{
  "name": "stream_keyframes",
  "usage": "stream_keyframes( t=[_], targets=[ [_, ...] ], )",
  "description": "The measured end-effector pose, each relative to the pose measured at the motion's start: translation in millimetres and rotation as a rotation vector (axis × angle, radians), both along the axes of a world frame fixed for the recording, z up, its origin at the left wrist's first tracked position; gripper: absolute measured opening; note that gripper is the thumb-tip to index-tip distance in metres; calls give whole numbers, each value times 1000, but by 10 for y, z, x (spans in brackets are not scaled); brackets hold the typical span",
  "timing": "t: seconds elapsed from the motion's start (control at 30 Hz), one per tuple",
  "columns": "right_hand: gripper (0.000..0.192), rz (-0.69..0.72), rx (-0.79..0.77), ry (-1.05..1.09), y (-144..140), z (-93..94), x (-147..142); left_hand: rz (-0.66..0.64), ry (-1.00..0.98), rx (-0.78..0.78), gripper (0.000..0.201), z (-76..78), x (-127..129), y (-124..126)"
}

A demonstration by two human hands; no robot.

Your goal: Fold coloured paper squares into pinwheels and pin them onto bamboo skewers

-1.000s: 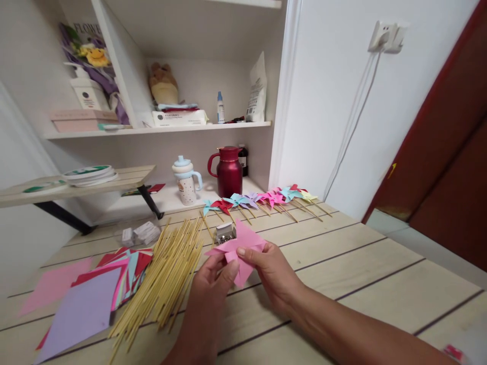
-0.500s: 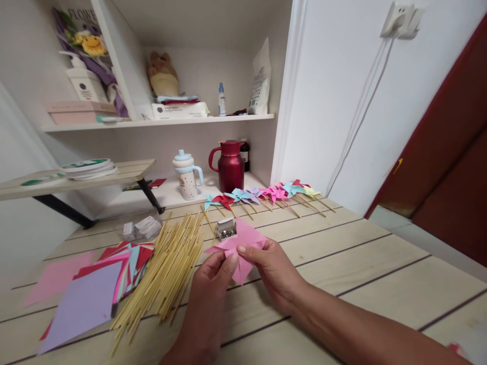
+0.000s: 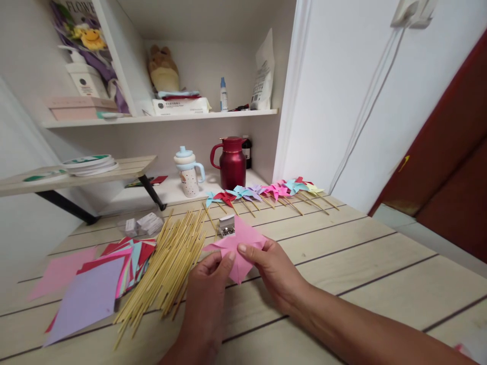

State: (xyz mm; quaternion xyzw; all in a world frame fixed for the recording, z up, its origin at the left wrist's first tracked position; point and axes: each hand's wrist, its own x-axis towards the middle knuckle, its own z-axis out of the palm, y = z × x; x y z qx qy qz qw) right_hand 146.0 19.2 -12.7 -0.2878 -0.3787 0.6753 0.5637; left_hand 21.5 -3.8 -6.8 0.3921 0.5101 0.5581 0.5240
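A pink paper pinwheel (image 3: 245,235) with folded blades is held up over the table between both hands. My right hand (image 3: 276,268) grips it from the right, thumb pressed at its centre. With thumb and fingers pinched, my left hand (image 3: 211,279) holds its lower left edge. Just behind the pinwheel stands an opened small box of metal pins (image 3: 227,228), partly covered by the paper. A heap of thin wooden sticks (image 3: 167,263) lies left of my left hand. Coloured paper sheets (image 3: 89,299) are spread farther left.
Finished pinwheels on sticks (image 3: 253,191) lie in a row along the table's back. A red thermos jug (image 3: 233,165) and a light-blue-lidded cup (image 3: 188,175) stand behind them. A small raised shelf (image 3: 135,165) holds round plates at left. Small white boxes (image 3: 149,223) sit beside the sticks.
My left hand has shifted slightly left along the pinwheel's lower edge. My right hand keeps its grip. The camera view has moved a little.
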Motion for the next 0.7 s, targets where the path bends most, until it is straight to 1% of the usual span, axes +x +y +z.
stream_keyframes(
  t=[0.1, 0.17, 0.23, 0.3, 0.37, 0.43, 0.5, 0.57, 0.7],
  targets=[
    [27, -60, 31, -64, 8, 24, 40, 7, -43, -5, 29, -1, -78, 29],
    [35, -78, 52, -117, 10, 46, 79, 45, -98, -2, 29, 26, -149, 55],
    [44, -67, 122, -196, 9, 55, 119, 78, -176, 15, 28, 79, -219, 76],
    [51, -49, 280, -340, 10, 40, 148, 81, -258, 27, 27, 141, -274, 89],
    [59, -86, 507, -543, 10, 6, 156, 60, -330, 31, 25, 185, -304, 91],
    [57, -159, 732, -737, 6, -32, 146, 14, -386, 26, 21, 197, -306, 83],
    [53, -222, 881, -849, -6, -57, 132, -51, -417, 26, 19, 186, -280, 63],
    [51, -269, 945, -875, -22, -63, 128, -113, -422, 26, 18, 171, -238, 33],
    [39, -341, 979, -850, -47, -36, 156, -171, -402, 31, 19, 163, -168, -22]
  ],
)
